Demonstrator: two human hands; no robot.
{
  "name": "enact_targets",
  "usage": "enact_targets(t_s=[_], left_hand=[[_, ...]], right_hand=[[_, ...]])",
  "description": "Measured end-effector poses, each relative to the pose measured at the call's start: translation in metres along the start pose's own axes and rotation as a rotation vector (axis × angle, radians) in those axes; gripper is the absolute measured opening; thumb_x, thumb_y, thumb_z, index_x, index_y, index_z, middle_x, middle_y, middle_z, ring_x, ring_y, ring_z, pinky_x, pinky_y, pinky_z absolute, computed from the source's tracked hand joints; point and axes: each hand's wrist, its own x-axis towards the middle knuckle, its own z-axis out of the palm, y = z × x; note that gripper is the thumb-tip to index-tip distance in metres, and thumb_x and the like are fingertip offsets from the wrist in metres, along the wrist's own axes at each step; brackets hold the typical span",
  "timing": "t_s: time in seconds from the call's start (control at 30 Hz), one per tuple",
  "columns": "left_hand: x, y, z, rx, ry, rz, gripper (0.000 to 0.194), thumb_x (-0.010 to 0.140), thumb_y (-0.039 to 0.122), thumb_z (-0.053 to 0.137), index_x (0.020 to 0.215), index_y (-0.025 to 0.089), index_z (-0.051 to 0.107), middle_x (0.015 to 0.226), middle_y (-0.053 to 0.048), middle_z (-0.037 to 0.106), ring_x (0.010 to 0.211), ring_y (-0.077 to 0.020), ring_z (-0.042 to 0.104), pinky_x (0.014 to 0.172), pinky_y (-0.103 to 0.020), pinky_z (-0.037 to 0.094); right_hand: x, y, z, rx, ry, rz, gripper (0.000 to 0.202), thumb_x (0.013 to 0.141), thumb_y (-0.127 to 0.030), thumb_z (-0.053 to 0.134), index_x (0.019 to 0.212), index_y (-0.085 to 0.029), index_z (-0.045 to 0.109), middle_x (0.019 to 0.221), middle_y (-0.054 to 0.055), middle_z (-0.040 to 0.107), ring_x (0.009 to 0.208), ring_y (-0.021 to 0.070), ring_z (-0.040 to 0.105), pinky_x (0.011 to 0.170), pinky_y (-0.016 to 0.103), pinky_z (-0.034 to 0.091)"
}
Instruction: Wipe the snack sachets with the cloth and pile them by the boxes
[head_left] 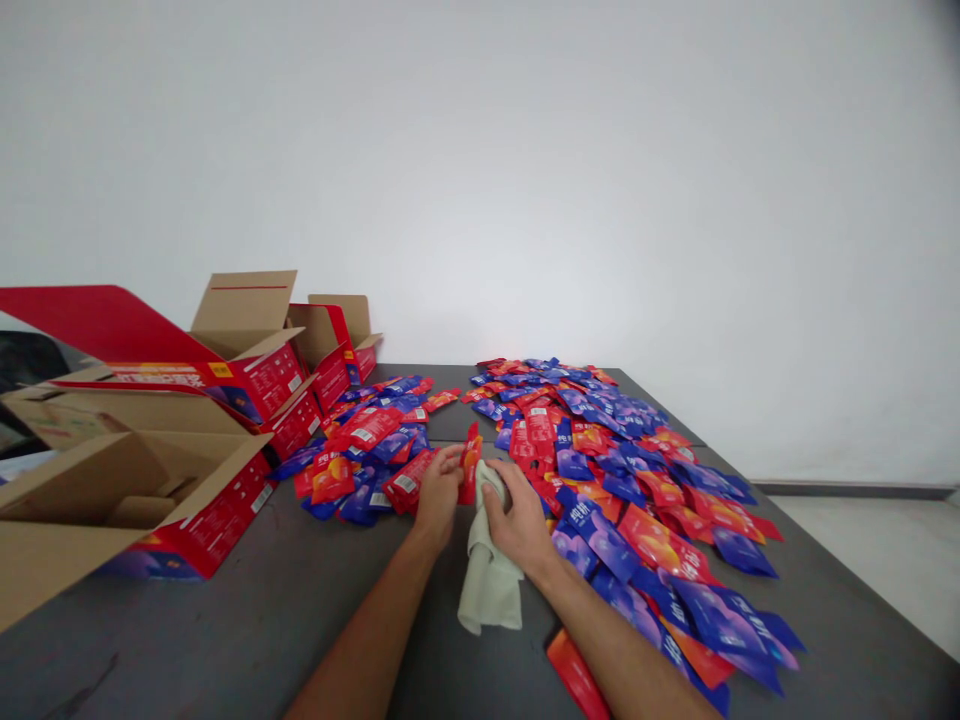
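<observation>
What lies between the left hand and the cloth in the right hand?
A red-and-orange packet, held upright in the left hand, as the head view shows.

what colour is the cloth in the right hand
The cloth in the right hand is pale grey-green, plain; the head view shows it best.

Table (337,620): smooth, matt top, marked toward its near left corner
Held packet (470,467): glossy, plastic-looking film
Cloth (491,585): soft, matt fabric, creased
Right-edge packets (660,545): shiny, crinkled, plastic-looking film
Left-edge boxes (217,530): cardboard, smooth print outside, matt raw board inside
Wall (480,200): smooth, matt
</observation>
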Motion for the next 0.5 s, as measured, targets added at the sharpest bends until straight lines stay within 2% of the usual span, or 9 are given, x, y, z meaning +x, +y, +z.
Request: enact_targets(t_s=[0.07,0.2,0.27,0.4,0.5], left_hand=[[-0.004,0.001,0.007,-0.096,-0.059,-0.054,0.030,0.070,0.026,0.070,0.098,0.015,0.067,0.085,-0.005,0.071,0.073,-0.0169,0.066,0.068,-0.027,0.049],[-0.013,0.001,0.018,-0.278,-0.186,-0.140,0.032,0.078,0.042,0.068,0.091,0.013,0.067,0.087,-0.006,0.071,0.081,-0.0183,0.066,0.076,-0.030,0.050],[-0.015,0.001,0.019,-0.309,-0.211,-0.132,0.033,0.079,0.039,0.068,0.098,0.013,0.067,0.091,-0.006,0.071,0.082,-0.0174,0.066,0.078,-0.030,0.050],[-0.013,0.004,0.014,-0.258,-0.117,-0.110,0.052,0.077,0.034,0.071,0.125,0.016,0.060,0.096,-0.006,0.073,0.081,-0.0163,0.067,0.080,-0.030,0.051],[-0.013,0.006,0.013,-0.208,-0.146,-0.083,0.049,0.081,0.037,0.067,0.125,0.016,0.062,0.105,-0.009,0.073,0.089,-0.0185,0.068,0.084,-0.032,0.051]], right_hand=[[-0.001,-0.001,0.002,0.021,-0.010,-0.028,0.032,0.093,-0.027,0.051,0.123,-0.023,0.058,0.116,0.009,0.065,0.107,0.0231,0.061,0.095,0.039,0.049],[-0.001,0.000,0.002,0.033,0.004,-0.061,0.029,0.093,-0.024,0.051,0.120,-0.024,0.061,0.117,0.009,0.064,0.109,0.0223,0.060,0.097,0.039,0.049],[-0.001,0.000,0.001,0.010,-0.005,-0.080,0.028,0.092,-0.021,0.052,0.118,-0.024,0.064,0.116,0.009,0.063,0.109,0.0226,0.059,0.097,0.039,0.049],[-0.002,-0.004,0.002,-0.076,-0.113,-0.124,0.029,0.088,-0.017,0.053,0.112,-0.025,0.068,0.108,0.009,0.061,0.103,0.0226,0.057,0.090,0.038,0.050],[-0.002,-0.005,0.004,-0.110,-0.117,-0.128,0.028,0.088,-0.016,0.053,0.110,-0.024,0.070,0.108,0.009,0.058,0.102,0.0220,0.056,0.088,0.036,0.050]])
